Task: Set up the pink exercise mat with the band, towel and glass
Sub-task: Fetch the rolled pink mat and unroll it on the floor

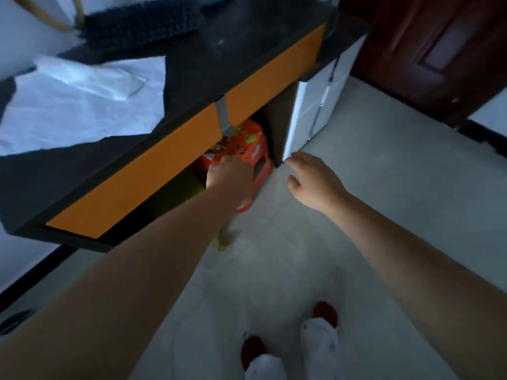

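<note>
My left hand (230, 177) reaches under the desk and its fingers curl over the front edge of a red plastic stool (247, 144) with a colourful printed top. To the stool's right, my right hand (310, 179) hovers above the floor with fingers spread and holds nothing. A dark ribbed towel (142, 20) lies at the back of the desk top. A yellow band (55, 20) loops beside it at the far left. No pink mat shows, and I cannot make out a glass.
The desk (233, 58) has a black top and orange drawer fronts (142, 176). White cloth (82, 105) covers its left part. A yellow-green object (222, 241) stands under the desk beside the stool. A white cabinet (315, 105) and a dark door (428, 50) are to the right.
</note>
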`<act>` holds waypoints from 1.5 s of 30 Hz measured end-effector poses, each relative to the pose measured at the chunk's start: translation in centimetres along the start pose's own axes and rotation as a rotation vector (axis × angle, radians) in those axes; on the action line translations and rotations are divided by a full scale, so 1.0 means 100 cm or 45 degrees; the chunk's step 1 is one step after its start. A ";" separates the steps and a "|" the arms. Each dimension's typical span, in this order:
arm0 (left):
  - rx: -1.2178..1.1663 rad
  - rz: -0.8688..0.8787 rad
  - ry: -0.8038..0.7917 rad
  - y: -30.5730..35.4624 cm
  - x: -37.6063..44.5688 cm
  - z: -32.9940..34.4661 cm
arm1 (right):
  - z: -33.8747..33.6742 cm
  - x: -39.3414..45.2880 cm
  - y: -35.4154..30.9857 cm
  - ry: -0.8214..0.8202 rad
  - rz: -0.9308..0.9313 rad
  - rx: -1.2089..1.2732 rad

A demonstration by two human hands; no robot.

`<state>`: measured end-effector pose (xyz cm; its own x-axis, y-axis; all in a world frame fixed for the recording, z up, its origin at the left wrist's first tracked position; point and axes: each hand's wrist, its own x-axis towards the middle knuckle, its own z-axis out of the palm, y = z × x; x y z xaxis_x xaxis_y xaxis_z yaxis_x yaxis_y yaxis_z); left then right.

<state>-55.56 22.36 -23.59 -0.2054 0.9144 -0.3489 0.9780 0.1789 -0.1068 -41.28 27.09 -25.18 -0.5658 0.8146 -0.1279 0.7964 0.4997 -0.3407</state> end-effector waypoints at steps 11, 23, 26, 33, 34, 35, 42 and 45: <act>0.123 0.644 0.252 0.231 -0.100 -0.116 | -0.149 -0.239 0.120 0.296 0.565 0.021; 0.267 1.727 0.454 0.469 -0.340 -0.151 | -0.207 -0.584 0.122 0.671 1.723 -0.075; 0.368 1.993 0.551 0.494 -0.412 -0.142 | -0.202 -0.652 0.089 0.762 1.958 -0.053; 0.420 2.429 0.539 0.522 -0.588 -0.090 | -0.158 -0.813 0.000 0.864 2.371 0.000; 0.428 2.465 0.535 0.525 -0.608 -0.083 | -0.152 -0.833 -0.009 0.867 2.406 0.014; 0.431 2.506 0.521 0.528 -0.628 -0.075 | -0.145 -0.853 -0.017 0.869 2.436 0.028; 0.386 2.655 0.410 0.570 -0.788 -0.021 | -0.106 -1.014 -0.054 0.904 2.599 0.108; 0.407 2.676 0.344 0.594 -0.853 -0.004 | -0.098 -1.081 -0.060 0.945 2.660 0.129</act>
<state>20.08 -44.86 0.25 0.9348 -0.3542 -0.0256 -0.3531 -0.9348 0.0387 17.17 -61.06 -0.17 0.9990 -0.0443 -0.0033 -0.0435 -0.9628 -0.2667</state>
